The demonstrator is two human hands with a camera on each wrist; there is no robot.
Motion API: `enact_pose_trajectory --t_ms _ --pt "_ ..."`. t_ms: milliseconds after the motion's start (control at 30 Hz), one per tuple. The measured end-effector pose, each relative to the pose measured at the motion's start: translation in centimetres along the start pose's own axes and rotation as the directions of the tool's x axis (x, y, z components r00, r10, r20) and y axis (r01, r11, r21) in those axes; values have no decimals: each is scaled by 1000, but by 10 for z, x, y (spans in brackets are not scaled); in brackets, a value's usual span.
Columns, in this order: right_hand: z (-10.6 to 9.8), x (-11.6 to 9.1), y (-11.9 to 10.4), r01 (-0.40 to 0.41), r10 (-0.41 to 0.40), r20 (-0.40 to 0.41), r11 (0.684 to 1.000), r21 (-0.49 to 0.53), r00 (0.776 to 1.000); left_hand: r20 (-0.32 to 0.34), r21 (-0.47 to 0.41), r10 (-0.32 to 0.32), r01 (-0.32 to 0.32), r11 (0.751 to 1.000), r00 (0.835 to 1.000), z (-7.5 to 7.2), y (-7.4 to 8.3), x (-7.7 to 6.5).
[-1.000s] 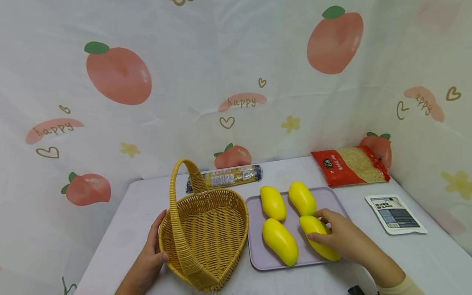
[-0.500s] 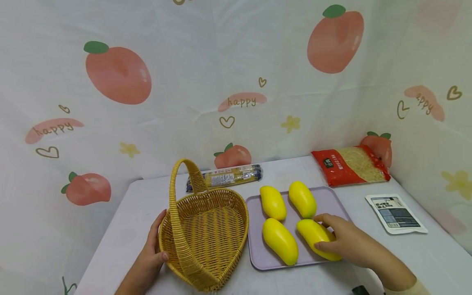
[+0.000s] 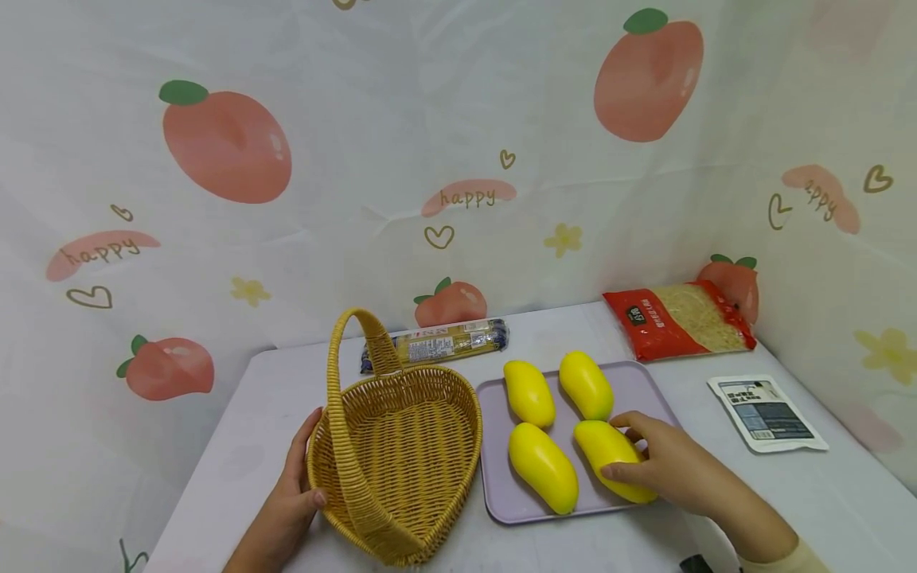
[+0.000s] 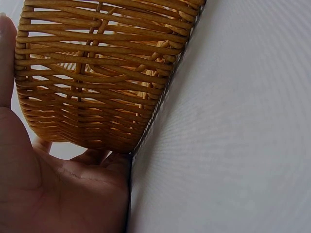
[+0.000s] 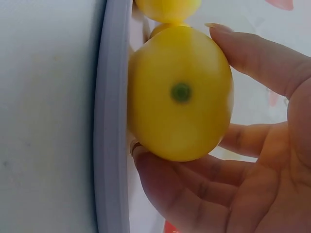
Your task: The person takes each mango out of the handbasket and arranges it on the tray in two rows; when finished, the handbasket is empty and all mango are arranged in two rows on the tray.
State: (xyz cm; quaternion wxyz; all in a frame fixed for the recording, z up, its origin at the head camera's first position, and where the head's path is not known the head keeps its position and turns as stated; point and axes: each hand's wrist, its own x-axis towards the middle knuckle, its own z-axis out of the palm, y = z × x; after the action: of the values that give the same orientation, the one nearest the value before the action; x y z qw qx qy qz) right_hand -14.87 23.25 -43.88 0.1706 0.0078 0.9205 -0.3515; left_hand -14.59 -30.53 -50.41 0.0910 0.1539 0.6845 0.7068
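On a pale purple tray (image 3: 494, 509) lie several yellow mangoes. My right hand (image 3: 666, 458) grips the near right mango (image 3: 609, 458), thumb on its near side and fingers on its far side. In the right wrist view this mango (image 5: 180, 97), with its green end spot facing the camera, sits between the thumb and curled fingers, beside the tray's edge. A heart-shaped wicker basket (image 3: 408, 454) with a tall handle stands left of the tray. My left hand (image 3: 286, 493) holds its outer left side; the left wrist view has the palm cupped at the woven wall, fingers partly hidden.
At the table's back lie a long noodle packet (image 3: 444, 342) behind the basket and a red bag (image 3: 677, 318) of pale food at the right. A flat white pack (image 3: 766, 414) lies right of the tray. A patterned cloth (image 3: 344, 263) hangs behind.
The right hand has shifted slightly down along the near right mango, and the mango has turned a little on the tray. The left hand and basket stay in place.
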Motion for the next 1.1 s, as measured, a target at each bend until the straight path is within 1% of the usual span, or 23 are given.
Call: enact_pose_trajectory --t_ms 200,367,567,733,900,1000,1067,1100 --pt "3 1 2 -7 7 -5 1000 -8 1000 10 2 13 -13 1000 1000 -1 -2 0" --pt "2 0 1 -11 11 0 1000 -19 1000 -5 1 14 -14 1000 1000 0 -2 2" --pt "1 -2 1 -16 16 16 1000 -16 1000 -15 7 3 -3 1000 1000 1 -1 3" --pt "-2 -4 3 -2 2 16 1000 -8 1000 -21 13 -23 23 1000 1000 0 -1 4" --pt "-7 -5 5 9 -9 -3 1000 5 1000 -27 15 -35 36 999 999 -1 -2 5" --pt "-9 -4 6 22 -22 -25 1000 3 999 -19 21 -40 40 999 999 -3 1 5" --pt "-11 -4 6 45 -45 -45 999 0 998 -25 45 -58 60 997 998 -4 3 5" --pt "-12 -4 6 63 -63 -55 998 -3 996 -35 74 -67 70 995 997 -5 4 5"
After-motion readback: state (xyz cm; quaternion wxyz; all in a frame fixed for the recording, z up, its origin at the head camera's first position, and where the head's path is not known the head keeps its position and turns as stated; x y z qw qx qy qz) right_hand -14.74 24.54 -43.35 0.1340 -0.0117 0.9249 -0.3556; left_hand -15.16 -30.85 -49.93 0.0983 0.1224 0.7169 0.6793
